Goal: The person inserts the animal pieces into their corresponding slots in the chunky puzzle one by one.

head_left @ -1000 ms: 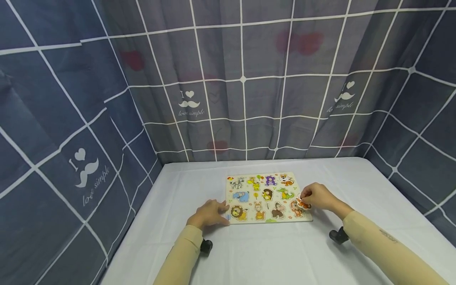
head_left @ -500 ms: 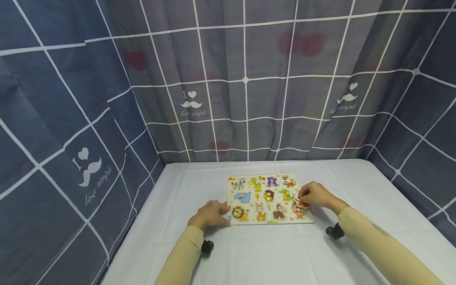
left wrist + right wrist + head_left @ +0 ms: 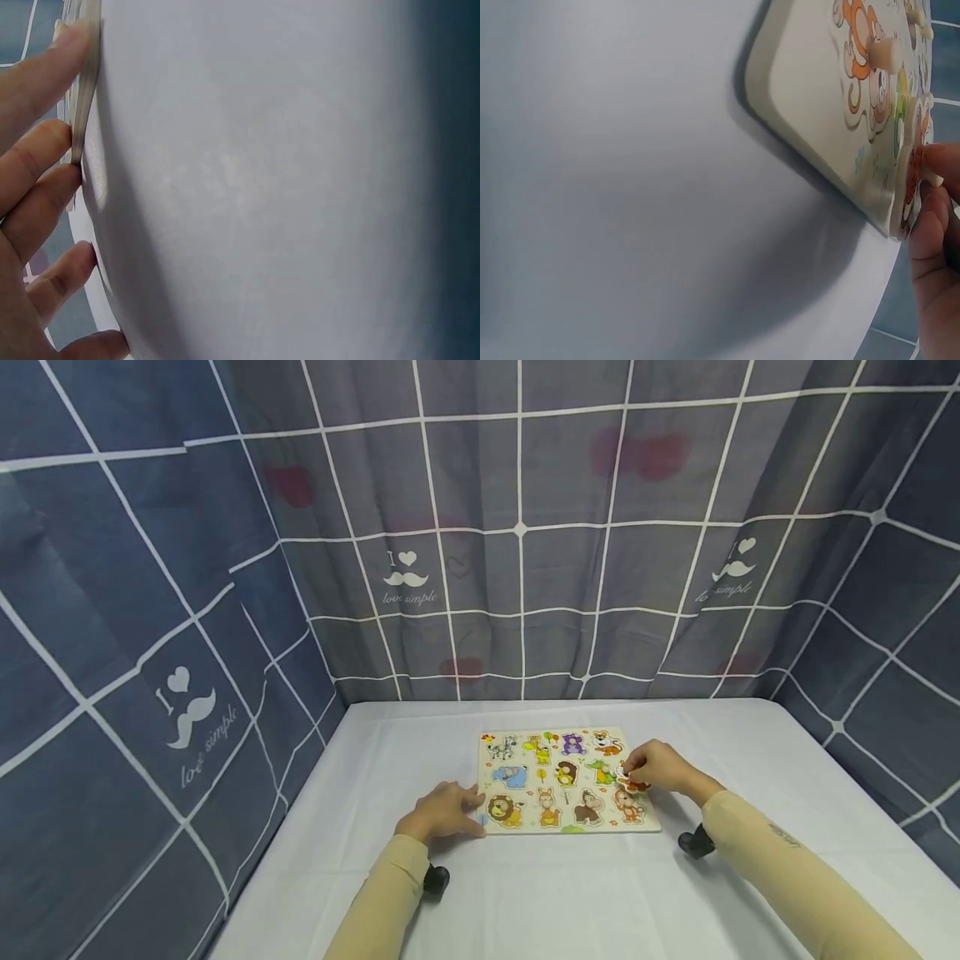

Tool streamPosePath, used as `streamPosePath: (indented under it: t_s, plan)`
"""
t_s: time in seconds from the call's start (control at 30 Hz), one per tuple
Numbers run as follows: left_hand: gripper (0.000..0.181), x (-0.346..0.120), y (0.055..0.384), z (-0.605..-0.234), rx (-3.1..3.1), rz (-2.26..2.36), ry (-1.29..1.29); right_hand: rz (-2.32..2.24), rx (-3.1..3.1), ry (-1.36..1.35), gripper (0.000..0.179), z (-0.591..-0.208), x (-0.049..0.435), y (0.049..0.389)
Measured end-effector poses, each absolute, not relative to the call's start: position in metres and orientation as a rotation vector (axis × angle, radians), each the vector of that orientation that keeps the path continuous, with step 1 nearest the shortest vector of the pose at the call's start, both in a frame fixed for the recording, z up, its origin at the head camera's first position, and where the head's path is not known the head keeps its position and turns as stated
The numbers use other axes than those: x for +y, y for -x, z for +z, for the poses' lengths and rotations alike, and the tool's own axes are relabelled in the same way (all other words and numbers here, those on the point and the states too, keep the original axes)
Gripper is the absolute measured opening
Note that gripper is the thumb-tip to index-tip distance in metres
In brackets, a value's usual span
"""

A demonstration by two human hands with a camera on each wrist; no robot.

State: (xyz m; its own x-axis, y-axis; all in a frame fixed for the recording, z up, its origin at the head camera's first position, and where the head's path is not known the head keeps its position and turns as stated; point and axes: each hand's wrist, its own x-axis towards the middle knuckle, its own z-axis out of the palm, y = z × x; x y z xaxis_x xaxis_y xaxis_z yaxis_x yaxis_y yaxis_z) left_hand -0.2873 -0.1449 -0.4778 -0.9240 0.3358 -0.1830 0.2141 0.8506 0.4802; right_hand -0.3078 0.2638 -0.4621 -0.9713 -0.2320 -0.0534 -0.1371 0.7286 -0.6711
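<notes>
A pale wooden peg puzzle board [image 3: 528, 826] with animal pieces lies on the white table. My right hand [image 3: 663, 768] pinches the small knob [image 3: 934, 179] of an orange-and-white animal puzzle piece [image 3: 637, 783]. That piece is tilted over the board's right side, between the crocodile [image 3: 602, 772] and the monkey [image 3: 628, 807]; the fingers partly cover it. At the board's left edge rests my left hand [image 3: 441, 811], thumb near the front corner and fingers spread. The left wrist view shows its fingertips [image 3: 56, 139] against the board's side.
Lion [image 3: 502, 812], elephant [image 3: 510, 777] and zebra [image 3: 501, 748] pieces sit along the board's left side, a tiger [image 3: 606, 743] at the back right. Grey gridded curtains [image 3: 555, 643] stand behind and beside the table [image 3: 525, 902]. Each wrist carries a black camera mount [image 3: 697, 842].
My right hand has moved slightly left over the board with the puzzle piece, away from the monkey and toward the crocodile. The left hand stays at the board's edge.
</notes>
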Motion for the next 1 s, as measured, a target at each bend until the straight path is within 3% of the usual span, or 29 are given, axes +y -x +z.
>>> streamPosePath:
  t_s: [1.0]
  plan:
    - [0.064,-0.146,0.29,-0.477,2.769,0.658,-0.435,-1.087,2.813,0.229,0.013,-0.467,0.253,0.334]
